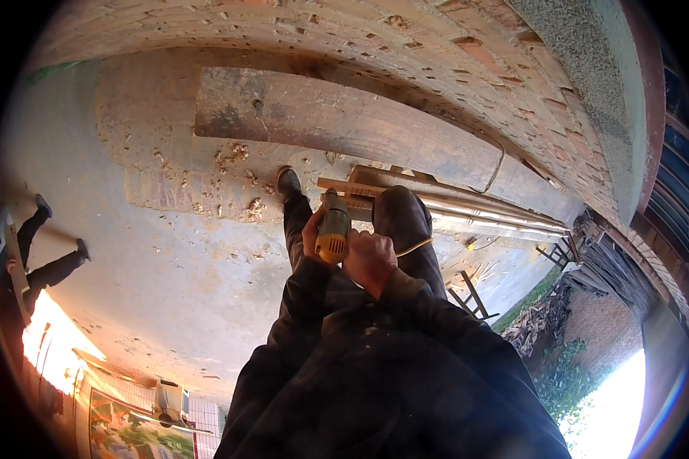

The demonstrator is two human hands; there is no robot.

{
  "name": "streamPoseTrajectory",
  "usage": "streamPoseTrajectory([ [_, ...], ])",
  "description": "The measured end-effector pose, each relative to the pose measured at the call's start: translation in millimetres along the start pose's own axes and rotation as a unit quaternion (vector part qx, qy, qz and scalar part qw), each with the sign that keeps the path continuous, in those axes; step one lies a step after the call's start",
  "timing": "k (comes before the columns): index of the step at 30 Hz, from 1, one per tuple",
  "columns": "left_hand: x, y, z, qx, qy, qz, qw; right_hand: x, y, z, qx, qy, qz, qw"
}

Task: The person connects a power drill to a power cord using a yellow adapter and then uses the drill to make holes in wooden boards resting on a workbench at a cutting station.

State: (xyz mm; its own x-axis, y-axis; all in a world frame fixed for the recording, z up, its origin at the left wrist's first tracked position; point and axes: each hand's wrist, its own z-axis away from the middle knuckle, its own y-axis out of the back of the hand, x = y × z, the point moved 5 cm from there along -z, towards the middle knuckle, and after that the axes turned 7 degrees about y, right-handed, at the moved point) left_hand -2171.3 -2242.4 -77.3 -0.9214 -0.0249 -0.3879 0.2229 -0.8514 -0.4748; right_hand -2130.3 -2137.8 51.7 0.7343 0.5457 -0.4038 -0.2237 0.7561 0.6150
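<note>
Between my two hands is a yellow and grey power drill [334, 229], its rounded yellow end toward me. My left hand [312, 233] wraps its left side. On the other side, my right hand [371, 260] is closed against the drill; my hand and the drill's body hide its handle. The drill's front points at a wooden board [337, 186] between my legs; whether it touches the wood cannot be made out. Long narrow planks [497, 216] run from there to the right, past my raised right knee. A yellow cord or strip [415, 247] crosses my right thigh.
A wide weathered board [299, 111] lies along the brick wall [436, 53]. Wood chips [254, 208] litter the concrete floor. Dark wooden legs [471, 298] stand at right, near a scrap-wood pile [539, 317]. Another person [50, 275] is at far left, a pale machine [171, 402] lower left.
</note>
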Motion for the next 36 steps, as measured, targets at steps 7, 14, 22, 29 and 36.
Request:
streamPoseTrajectory([
  [7, 1, -6, 2, -0.025, 0.018, 0.009, 0.999, -2, 4, 0, 0.012, -0.001, 0.006, 1.0],
  [14, 0, -2, -3, -0.006, 0.013, 0.013, 1.0, -3, 6, -1, 0.022, 0.004, 0.009, 1.0],
  [22, -2, 12, -14, -0.021, 0.008, 0.034, 0.999, -5, 6, -3, 0.023, 0.016, 0.014, 1.0],
  [29, 0, -2, -10, 0.017, -0.108, -0.088, 0.99, 4, 8, -5, 0.002, 0.013, 0.011, 1.0],
  [36, -9, 64, -40, 0.054, -0.163, -0.047, 0.984, -2, 6, 1, 0.004, 0.057, 0.036, 0.998],
])
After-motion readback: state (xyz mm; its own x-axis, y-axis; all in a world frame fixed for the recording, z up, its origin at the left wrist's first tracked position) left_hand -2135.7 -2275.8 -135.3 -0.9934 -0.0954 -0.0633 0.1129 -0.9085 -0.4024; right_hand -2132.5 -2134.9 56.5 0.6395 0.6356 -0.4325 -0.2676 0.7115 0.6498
